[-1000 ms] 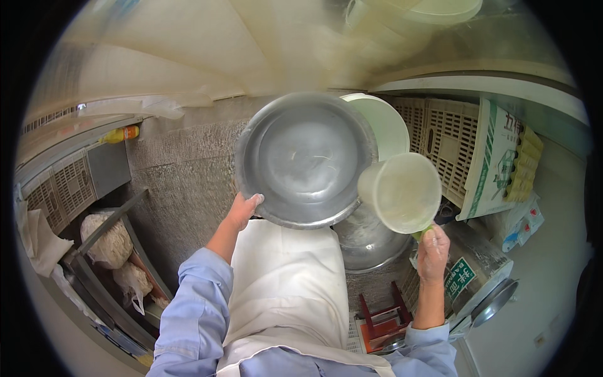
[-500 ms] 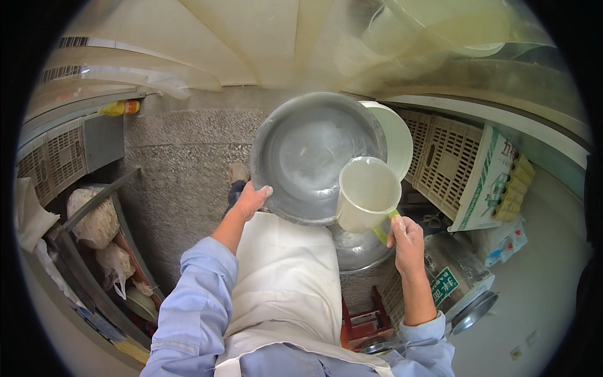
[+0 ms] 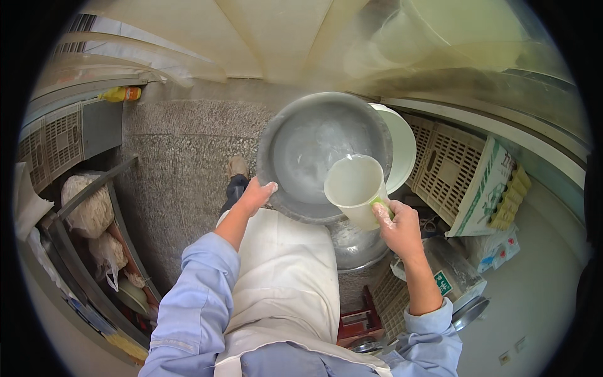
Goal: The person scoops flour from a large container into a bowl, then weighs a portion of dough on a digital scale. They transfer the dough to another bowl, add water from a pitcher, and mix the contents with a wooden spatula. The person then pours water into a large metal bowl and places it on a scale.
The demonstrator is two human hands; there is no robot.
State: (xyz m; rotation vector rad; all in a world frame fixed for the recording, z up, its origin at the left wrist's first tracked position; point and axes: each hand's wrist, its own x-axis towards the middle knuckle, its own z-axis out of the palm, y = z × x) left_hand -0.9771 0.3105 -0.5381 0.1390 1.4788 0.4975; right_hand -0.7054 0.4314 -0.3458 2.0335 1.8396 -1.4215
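Note:
A wide grey metal basin [image 3: 295, 147] is in front of me, with a wet-looking sheen inside. The thumb of my left hand [image 3: 256, 196] presses over its near-left rim, and the fingers go out of sight beneath. By its green handle, my right hand [image 3: 401, 227] grips a whitish plastic jug [image 3: 361, 210], tilted over the basin's right side. A clear glint shows at the jug's lip; I cannot tell how much liquid is in it. Behind the basin's right edge stands a pale round tub [image 3: 402, 147]. Another metal basin [image 3: 358, 244] sits lower, under the jug.
Cream plastic crates [image 3: 447, 169] and a white-green carton [image 3: 480, 195] line the right side, with a steel machine [image 3: 455, 267] nearer me. A rack with bagged goods [image 3: 91, 210] is at left. Plastic strip curtains [image 3: 270, 38] hang ahead. A red stool [image 3: 361, 323] stands low right.
My right hand has brought the jug left and tipped it further over the basin. The basin sits slightly farther right in view, my left hand still on its rim.

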